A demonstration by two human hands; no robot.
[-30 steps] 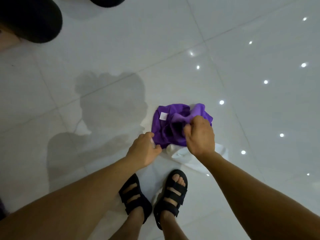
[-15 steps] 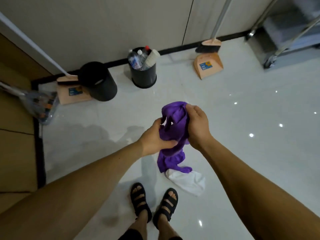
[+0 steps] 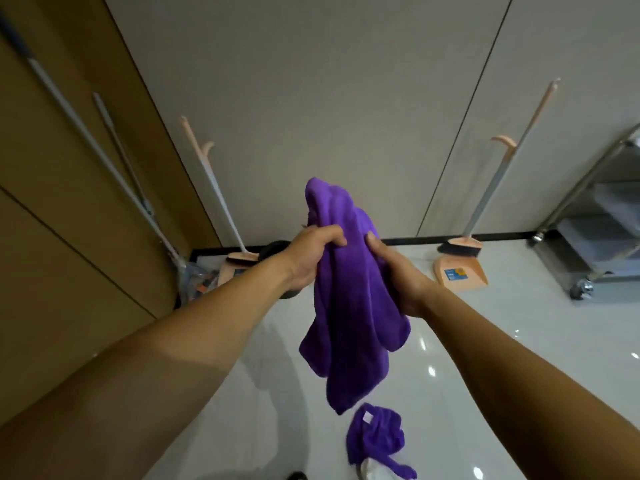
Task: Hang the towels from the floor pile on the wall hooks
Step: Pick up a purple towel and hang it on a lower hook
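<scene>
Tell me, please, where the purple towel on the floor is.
In the head view, the floor towel lies at the bottom, right of centre, below the held purple towel and partly over a white cloth.

This looks like a cleaning-supply corner of a commercial or office building. Two long-handled brooms [image 3: 498,178] stand in peach dustpans [image 3: 460,275], mops [image 3: 104,157] lean against wood panelling [image 3: 52,271], and a steel castor trolley [image 3: 588,244] is parked on the glossy white tiled floor [image 3: 519,358].

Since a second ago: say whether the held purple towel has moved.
Yes. The purple towel has risen off the floor; left hand and right hand hold it above the pile.
</scene>
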